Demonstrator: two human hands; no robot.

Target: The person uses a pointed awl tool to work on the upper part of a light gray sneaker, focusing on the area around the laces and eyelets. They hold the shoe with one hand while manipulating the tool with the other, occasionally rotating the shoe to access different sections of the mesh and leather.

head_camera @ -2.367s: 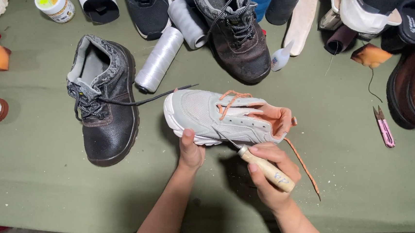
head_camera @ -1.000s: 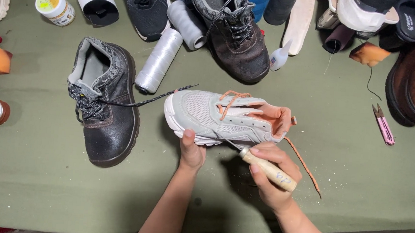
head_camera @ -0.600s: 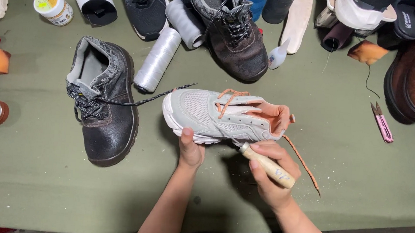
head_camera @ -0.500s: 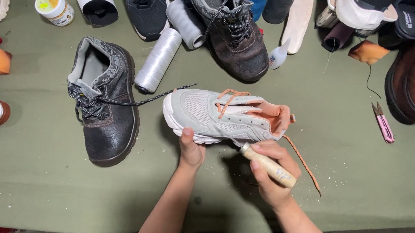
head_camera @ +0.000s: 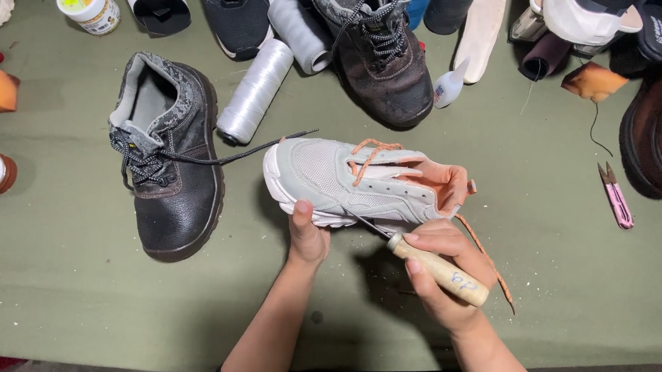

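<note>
The left hand (head_camera: 308, 235) presses the pale grey mesh sneaker (head_camera: 362, 182) steady by its sole while the right hand (head_camera: 440, 275) grips a wooden-handled awl (head_camera: 434, 267), its point driven at that sole's edge.

Head camera — steeply downward, close.
</note>
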